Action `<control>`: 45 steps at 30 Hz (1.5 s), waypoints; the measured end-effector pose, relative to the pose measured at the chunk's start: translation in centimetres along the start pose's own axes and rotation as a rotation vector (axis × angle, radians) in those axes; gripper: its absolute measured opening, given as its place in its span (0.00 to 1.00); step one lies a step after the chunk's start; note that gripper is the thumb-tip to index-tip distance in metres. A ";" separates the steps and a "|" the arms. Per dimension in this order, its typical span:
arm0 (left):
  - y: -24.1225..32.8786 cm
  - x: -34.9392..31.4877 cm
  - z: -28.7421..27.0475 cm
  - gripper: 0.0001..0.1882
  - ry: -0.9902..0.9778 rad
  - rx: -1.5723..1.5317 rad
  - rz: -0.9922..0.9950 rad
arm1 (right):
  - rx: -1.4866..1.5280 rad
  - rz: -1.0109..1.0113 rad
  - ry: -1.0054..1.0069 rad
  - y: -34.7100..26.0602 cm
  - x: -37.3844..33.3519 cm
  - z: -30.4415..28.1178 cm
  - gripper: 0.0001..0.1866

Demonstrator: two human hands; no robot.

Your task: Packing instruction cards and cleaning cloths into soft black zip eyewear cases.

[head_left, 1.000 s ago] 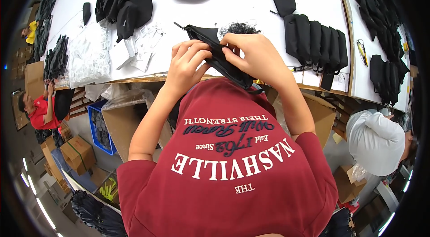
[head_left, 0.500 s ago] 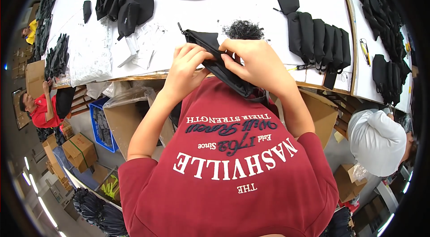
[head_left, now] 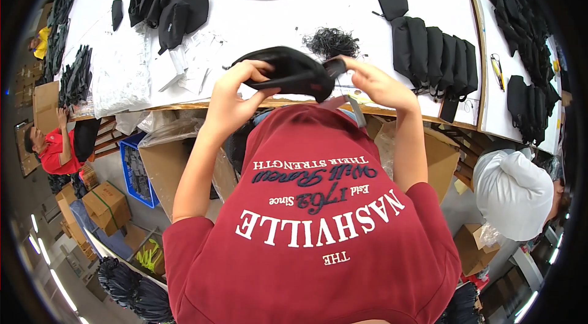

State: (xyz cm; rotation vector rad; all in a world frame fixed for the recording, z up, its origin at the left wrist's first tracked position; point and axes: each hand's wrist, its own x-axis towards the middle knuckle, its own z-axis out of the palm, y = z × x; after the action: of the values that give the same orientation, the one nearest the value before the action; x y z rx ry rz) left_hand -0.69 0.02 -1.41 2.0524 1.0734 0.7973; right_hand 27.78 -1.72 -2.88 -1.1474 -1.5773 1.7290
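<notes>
A black fabric pouch point(head_left: 285, 73) is held up above the table's near edge, its mouth gaping and its outline smeared by motion. My left hand point(head_left: 229, 94) grips the pouch's left part, with the fingers inside or behind its upper edge and the thumb below. At the pouch's right end, my right hand point(head_left: 383, 88) has its fingertips closed at a short black tab point(head_left: 335, 68); blur hides the exact grip. A grey strap end point(head_left: 355, 109) hangs beneath that hand.
Beyond the pouch lies a heap of black cord scraps point(head_left: 332, 42). A row of stuffed black pouches point(head_left: 435, 57) stands at the right, with a pile of more pouches point(head_left: 177, 5) far left. Clear plastic bags point(head_left: 122, 76) cover the near-left table. Co-workers are at both sides.
The pouch has swung from a slanted, flattened position to nearly level and opened out. My right hand has moved right, from the pouch's middle to its end; my left hand has shifted slightly left.
</notes>
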 end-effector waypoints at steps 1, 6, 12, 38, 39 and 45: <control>-0.1 0.0 -0.2 0.11 -0.020 -0.077 -0.057 | -0.085 -0.104 -0.088 0.8 -0.1 0.1 0.24; -0.8 -0.7 -0.4 0.13 -0.063 -0.307 -0.357 | -0.050 0.250 -0.280 1.9 -2.1 -0.1 0.26; -2.1 -0.7 -1.2 0.12 -0.143 -0.242 -0.327 | 0.617 -0.116 0.126 3.1 -4.4 -3.3 0.48; 3.5 0.9 1.6 0.14 -0.352 -0.130 -0.118 | 1.145 -0.091 0.699 3.3 6.3 -2.2 0.14; 3.4 0.9 1.7 0.14 -0.351 -0.130 -0.117 | 1.144 -0.092 0.698 3.6 6.2 -2.4 0.14; 3.3 0.9 1.7 0.14 -0.355 -0.148 -0.108 | 1.122 -0.011 0.662 4.9 5.9 -2.8 0.16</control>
State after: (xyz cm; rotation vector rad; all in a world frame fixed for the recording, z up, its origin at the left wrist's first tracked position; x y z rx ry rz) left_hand 2.49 -1.08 0.40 1.9024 0.8881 0.4224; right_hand 27.99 3.81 -8.90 -0.9072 -0.1166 1.5696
